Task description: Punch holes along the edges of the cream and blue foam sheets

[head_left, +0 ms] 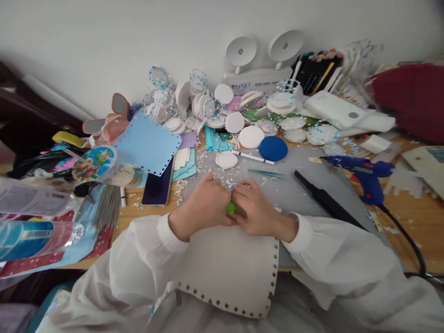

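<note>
Both hands meet at the front edge of the grey mat (287,194). A small green object (231,207), mostly hidden by fingers, sits between them. My left hand (206,201) has its fingers curled closed round the object's left side. Closed on its right side is my right hand (255,208). Below the hands a white sheet (232,268) reaches over the lap, with small flower-shaped holes along its right and lower edges. The sheet's top edge lies under the hands, and what the green object does there is hidden.
Behind the hands are white paper discs (251,137), a blue disc (274,148) and tweezers (266,174). A black tool (322,196) and a blue glue gun (369,175) lie right. A phone (157,185), blue punched sheet (149,143) and bottle (26,238) are left.
</note>
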A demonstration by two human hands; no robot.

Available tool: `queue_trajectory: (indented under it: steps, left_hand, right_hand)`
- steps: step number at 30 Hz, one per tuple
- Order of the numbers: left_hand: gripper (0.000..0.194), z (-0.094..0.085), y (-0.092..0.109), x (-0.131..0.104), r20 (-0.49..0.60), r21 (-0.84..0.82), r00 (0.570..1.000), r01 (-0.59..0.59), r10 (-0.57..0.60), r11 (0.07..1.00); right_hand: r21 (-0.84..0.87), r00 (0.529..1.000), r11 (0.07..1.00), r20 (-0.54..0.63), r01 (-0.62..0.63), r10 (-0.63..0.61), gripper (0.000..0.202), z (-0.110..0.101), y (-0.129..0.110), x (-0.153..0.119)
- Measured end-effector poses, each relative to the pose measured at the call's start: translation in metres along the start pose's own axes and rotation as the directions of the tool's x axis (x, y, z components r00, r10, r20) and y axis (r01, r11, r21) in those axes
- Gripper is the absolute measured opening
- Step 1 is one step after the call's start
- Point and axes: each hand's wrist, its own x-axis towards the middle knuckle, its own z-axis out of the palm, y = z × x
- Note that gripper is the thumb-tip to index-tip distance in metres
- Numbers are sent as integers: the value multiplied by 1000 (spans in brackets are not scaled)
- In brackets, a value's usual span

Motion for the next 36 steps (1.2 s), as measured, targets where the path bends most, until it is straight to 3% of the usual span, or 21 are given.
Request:
queue_trajectory:
  steps: [5,10,22,27,32,36]
  left_hand:
    - [29,3,-1,2,21,-42,999,-39,40,998]
    - [27,5,-2,0,-30,-68,999,-35,33,997]
    - [28,5,-3,-3,-14,-9,997,-71,71,997]
    - [26,2,3,-13,-30,-46,998,47,-48,998]
    - [40,-8,-2,-28,60,-274,984,180,-171,945]
    - [34,-9,-5,-32,74,-454,978,207,-195,866]
  right_hand:
    - [1,998,999,-45,32,-32,12,3,-1,-3]
    - [-12,997,1000,-74,23,-24,12,6,-5,-4]
    - [-9,996,1000,-80,23,-24,12,10,-7,-6]
    - [-32,995,998,-85,50,-52,12,10,-4,-4]
    - [-153,987,981,-84,120,-134,17,0,-7,-3]
    - [-246,973,954,-111,172,-204,25,-6,-13,-5]
